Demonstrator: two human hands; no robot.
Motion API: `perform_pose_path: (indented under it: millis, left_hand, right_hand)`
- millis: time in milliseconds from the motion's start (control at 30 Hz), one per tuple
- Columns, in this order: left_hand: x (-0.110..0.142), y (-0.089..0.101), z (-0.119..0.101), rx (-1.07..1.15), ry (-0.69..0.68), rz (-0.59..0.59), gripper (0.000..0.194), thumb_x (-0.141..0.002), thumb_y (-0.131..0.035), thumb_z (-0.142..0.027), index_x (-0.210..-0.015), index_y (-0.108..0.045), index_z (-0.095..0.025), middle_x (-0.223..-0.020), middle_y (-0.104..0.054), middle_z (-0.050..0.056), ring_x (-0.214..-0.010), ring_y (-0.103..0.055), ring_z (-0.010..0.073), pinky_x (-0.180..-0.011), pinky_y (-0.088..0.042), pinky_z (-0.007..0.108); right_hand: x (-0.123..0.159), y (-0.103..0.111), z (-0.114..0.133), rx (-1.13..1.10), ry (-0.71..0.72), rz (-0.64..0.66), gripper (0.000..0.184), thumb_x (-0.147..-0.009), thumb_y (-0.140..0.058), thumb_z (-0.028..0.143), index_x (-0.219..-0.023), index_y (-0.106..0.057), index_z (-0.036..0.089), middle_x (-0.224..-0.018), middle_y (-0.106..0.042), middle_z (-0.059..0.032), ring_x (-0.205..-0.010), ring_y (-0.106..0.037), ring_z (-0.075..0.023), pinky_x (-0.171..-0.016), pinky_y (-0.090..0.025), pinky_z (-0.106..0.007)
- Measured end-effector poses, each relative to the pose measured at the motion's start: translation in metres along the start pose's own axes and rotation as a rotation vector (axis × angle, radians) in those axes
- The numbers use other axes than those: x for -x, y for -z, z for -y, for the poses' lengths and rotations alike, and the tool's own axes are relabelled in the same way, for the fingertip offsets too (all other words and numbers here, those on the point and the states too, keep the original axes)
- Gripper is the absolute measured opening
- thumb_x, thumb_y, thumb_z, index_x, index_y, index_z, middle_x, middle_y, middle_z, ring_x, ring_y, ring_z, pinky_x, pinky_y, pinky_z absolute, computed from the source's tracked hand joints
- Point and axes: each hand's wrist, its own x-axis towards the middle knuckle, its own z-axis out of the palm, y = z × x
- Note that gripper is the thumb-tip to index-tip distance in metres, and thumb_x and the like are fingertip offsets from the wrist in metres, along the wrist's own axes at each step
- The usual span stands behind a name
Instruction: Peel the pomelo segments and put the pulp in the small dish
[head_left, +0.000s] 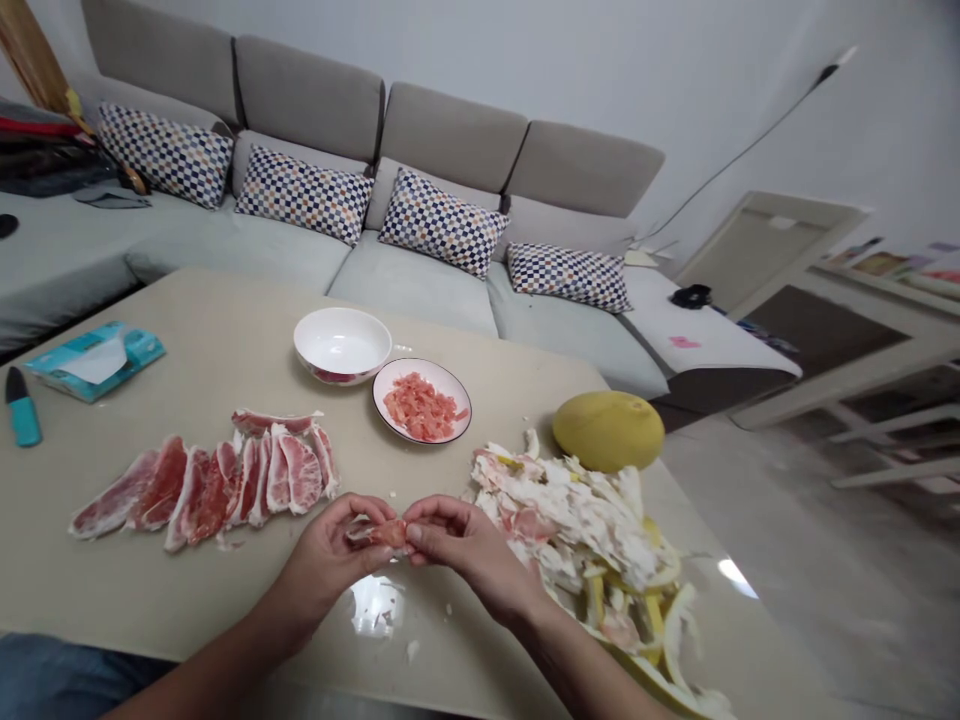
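My left hand [330, 555] and my right hand [465, 545] meet over the near edge of the table, both pinched on one small pink pomelo piece [386, 533] between their fingertips. A row of pink pomelo segments [217, 480] lies to the left of my hands. Just right of my right hand is a heap of white and yellow peel [592, 530]. Beyond my hands stands a small plate of pink flesh bits [421, 402], with a white bowl [342, 343] behind it.
A whole yellow-green pomelo [609, 430] sits at the table's right edge. A teal tissue pack [94, 358] and a teal-handled knife [22, 405] lie at far left. A grey sofa with checked cushions [442, 222] runs behind the beige table [225, 330].
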Motion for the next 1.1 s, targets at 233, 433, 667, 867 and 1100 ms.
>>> perform_pose_path:
  millis: [233, 433, 667, 867, 1100]
  left_hand:
    - [0.003, -0.003, -0.008, 0.135, 0.106, 0.050, 0.021, -0.070, -0.077, -0.018, -0.083, -0.060, -0.019, -0.100, -0.063, 0.002, -0.086, -0.062, 0.0150, -0.083, -0.046, 0.030]
    - [0.004, -0.001, -0.011, 0.249, 0.197, 0.106, 0.021, -0.071, -0.076, -0.015, -0.085, -0.061, -0.019, -0.102, -0.062, 0.002, -0.085, -0.062, 0.0131, -0.082, -0.047, 0.028]
    - [0.004, 0.003, -0.005, 0.350, 0.236, 0.173, 0.019, -0.075, -0.074, -0.013, -0.086, -0.060, -0.020, -0.100, -0.061, 0.001, -0.081, -0.062, 0.0106, -0.079, -0.047, 0.026]
    - [0.003, 0.002, -0.004, 0.397, 0.206, 0.183, 0.018, -0.076, -0.073, -0.013, -0.086, -0.060, -0.020, -0.097, -0.060, 0.000, -0.080, -0.062, 0.0098, -0.079, -0.047, 0.024]
    - [0.005, 0.001, -0.008, 0.365, 0.181, 0.128, 0.017, -0.075, -0.074, -0.013, -0.084, -0.062, -0.020, -0.095, -0.061, 0.001, -0.082, -0.059, 0.0104, -0.081, -0.048, 0.027]
  right_hand:
    - [0.001, 0.001, 0.004, -0.115, -0.120, 0.001, 0.029, -0.059, -0.086, 0.029, -0.079, -0.071, 0.013, -0.070, -0.070, -0.0003, -0.062, -0.063, -0.0076, -0.064, -0.051, -0.018]
    - [0.002, 0.002, 0.004, -0.249, -0.158, 0.080, 0.026, -0.061, -0.086, 0.022, -0.080, -0.072, 0.012, -0.071, -0.071, -0.0014, -0.060, -0.064, -0.0062, -0.063, -0.052, -0.015]
    - [0.004, 0.005, 0.003, -0.293, -0.176, 0.146, 0.026, -0.065, -0.084, 0.021, -0.085, -0.071, 0.011, -0.075, -0.072, -0.0029, -0.061, -0.066, -0.0066, -0.063, -0.052, -0.014]
    - [0.003, 0.002, 0.002, -0.321, -0.161, 0.097, 0.026, -0.062, -0.085, 0.020, -0.083, -0.072, 0.011, -0.073, -0.071, -0.0018, -0.065, -0.067, -0.0072, -0.068, -0.053, -0.015]
    - [0.002, 0.003, -0.004, -0.367, -0.063, -0.010, 0.028, -0.061, -0.086, 0.022, -0.082, -0.070, 0.013, -0.079, -0.070, -0.0011, -0.069, -0.065, -0.0062, -0.072, -0.052, -0.015]
